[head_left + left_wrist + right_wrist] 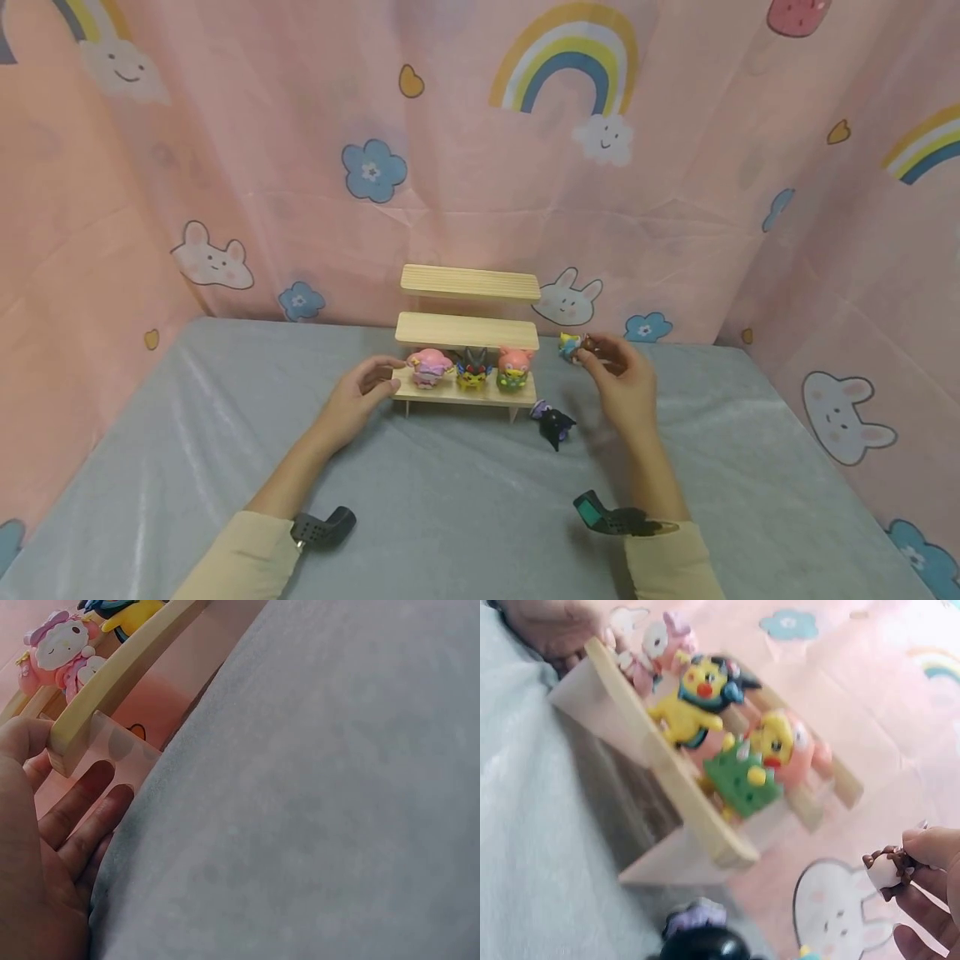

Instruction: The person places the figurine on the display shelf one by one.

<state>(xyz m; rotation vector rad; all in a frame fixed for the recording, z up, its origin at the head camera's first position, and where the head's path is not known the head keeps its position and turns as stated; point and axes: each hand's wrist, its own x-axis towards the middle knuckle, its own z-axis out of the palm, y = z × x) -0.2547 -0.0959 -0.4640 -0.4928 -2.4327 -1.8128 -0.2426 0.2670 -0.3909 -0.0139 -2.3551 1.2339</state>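
Brown-and-white figurine (889,871) sits pinched in the right grip (627,387), apparently thumb-to-forefinger.

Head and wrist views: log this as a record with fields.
Furniture: three-tier pale wooden stand on grey cloth
Bottom tier, left to right: pink-and-purple figurine, black-and-yellow figurine, pink-and-green figurine
Left hand: holds the bottom tier's left end
Right hand: pinches small brown-and-white figurine
Near right hand: yellow-and-blue figurine
On cloth, right of stand: black-and-purple figurine
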